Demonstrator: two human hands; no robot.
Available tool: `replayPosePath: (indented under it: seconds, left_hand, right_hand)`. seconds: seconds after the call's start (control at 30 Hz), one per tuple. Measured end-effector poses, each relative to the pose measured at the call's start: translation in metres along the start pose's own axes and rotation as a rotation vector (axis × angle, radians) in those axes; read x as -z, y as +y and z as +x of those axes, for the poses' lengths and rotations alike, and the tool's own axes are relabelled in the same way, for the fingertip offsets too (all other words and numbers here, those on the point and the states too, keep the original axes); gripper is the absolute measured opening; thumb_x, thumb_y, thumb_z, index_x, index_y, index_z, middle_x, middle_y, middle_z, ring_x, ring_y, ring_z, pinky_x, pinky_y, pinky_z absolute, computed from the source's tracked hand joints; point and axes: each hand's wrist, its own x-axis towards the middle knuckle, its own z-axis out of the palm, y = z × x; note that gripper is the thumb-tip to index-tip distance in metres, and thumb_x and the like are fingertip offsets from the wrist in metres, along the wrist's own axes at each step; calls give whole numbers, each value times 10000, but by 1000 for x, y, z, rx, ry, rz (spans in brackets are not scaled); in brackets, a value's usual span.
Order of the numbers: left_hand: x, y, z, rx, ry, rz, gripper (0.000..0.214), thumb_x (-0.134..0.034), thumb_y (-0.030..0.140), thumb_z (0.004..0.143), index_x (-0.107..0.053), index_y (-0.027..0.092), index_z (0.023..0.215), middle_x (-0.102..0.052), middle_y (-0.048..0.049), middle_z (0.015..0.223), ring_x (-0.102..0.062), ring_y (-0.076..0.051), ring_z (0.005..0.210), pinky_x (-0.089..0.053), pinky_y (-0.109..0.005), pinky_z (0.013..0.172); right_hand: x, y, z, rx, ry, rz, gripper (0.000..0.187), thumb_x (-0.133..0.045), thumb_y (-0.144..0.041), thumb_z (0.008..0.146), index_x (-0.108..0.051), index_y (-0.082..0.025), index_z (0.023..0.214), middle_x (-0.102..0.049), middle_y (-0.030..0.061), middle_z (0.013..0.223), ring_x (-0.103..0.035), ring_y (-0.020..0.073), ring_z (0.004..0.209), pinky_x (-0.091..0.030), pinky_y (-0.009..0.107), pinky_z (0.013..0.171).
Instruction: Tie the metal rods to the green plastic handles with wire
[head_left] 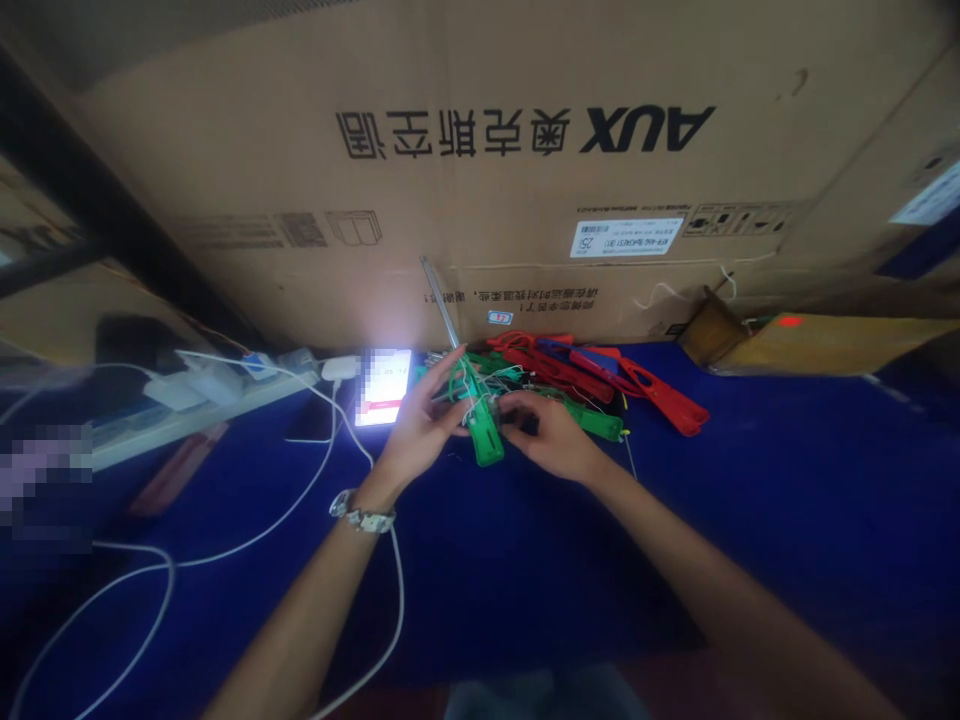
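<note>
My left hand [420,425] pinches a green plastic piece [484,432] that stands nearly upright over the blue cloth, with thin white wires [480,395] tangled around it. A silver watch [360,515] is on that wrist. My right hand [544,430] is curled beside the same green piece, fingertips closed on a small dark part I cannot make out. A thin metal rod [441,305] rises from between the hands toward the carton. Behind the hands lies a pile of red plastic pieces [645,385] and further green plastic pieces [596,420].
A large cardboard carton [480,170] walls off the back. A lit phone [384,385] lies left of the hands, next to a power strip [202,395] with white cables [285,515] trailing over the blue cloth [787,500]. A smaller cardboard box [817,345] sits at right.
</note>
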Motion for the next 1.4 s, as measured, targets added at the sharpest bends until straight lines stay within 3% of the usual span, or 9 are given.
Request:
replayPosePath:
  seconds: [0.1,0.3,0.47,0.63,0.73,0.97,1.07,1.2,1.4]
  left_hand:
    - [1,-1,0,-12,0,-4,694,-721,194,849,-493,411,1467,-491,-57,1531,-715,-138,753,-674,-267,567]
    - [4,-4,0,-35,5,0,702,-730,189,839,-495,390,1470,-475,-59,1545,-736,-179,828,-681,-262,575]
    - [5,-4,0,-22,8,18,710,-724,199,845,-479,407,1477,-463,-35,1557,-732,-181,847,-681,-259,578]
    - [4,-3,-1,-20,18,47,695,-726,198,842,-498,405,1465,-459,-26,1560,-713,-141,779,-679,-254,579]
    - [4,-2,0,-27,23,57,694,-725,200,841,-499,411,1462,-452,-19,1565,-706,-130,765,-676,-251,578]
    - [0,2,-2,-18,53,70,711,-710,192,846,-473,403,1483,-477,-36,1541,-724,-153,796,-669,-249,586]
    - [-4,3,-3,-13,53,44,698,-695,193,858,-466,386,1488,-475,-51,1537,-732,-157,818,-674,-261,619]
    - [-7,4,-3,-29,72,15,691,-702,194,854,-476,374,1482,-513,-60,1506,-732,-154,800,-677,-265,619]
    - [-8,5,-3,-56,81,-2,694,-699,194,856,-465,365,1487,-472,-71,1545,-736,-156,790,-680,-275,616]
  right_hand:
    - [-2,1,7,33,-17,41,234,-639,-202,822,-669,-194,1054,-725,56,1022,-663,167,801,-532,357,816]
    - [1,0,11,24,-25,150,150,-670,-329,843,-676,-189,898,-692,10,818,-620,149,722,-513,321,741]
    - [4,-8,6,-42,10,374,245,-691,-427,835,-581,-209,840,-673,-6,721,-601,135,628,-477,296,651]
    - [1,-16,2,-193,54,615,398,-681,-591,810,-575,-208,834,-379,-96,527,-315,78,446,-244,246,456]
    - [-3,-19,1,-218,86,651,498,-567,-683,853,-594,-194,765,-320,-82,536,-279,83,465,-243,261,463]
    - [-19,-23,-9,-55,188,455,318,-687,-507,843,-574,-216,903,-557,-48,628,-510,120,553,-404,268,554]
    - [-28,-27,-15,-29,234,244,199,-671,-398,867,-595,-214,871,-652,3,739,-592,154,648,-451,298,623]
    - [-35,-29,-19,78,370,-102,95,-666,-297,860,-629,-220,819,-630,28,843,-591,171,756,-471,316,706]
    - [-38,-24,-23,139,409,-174,145,-681,-297,866,-592,-233,962,-638,-7,788,-613,161,708,-479,311,716]
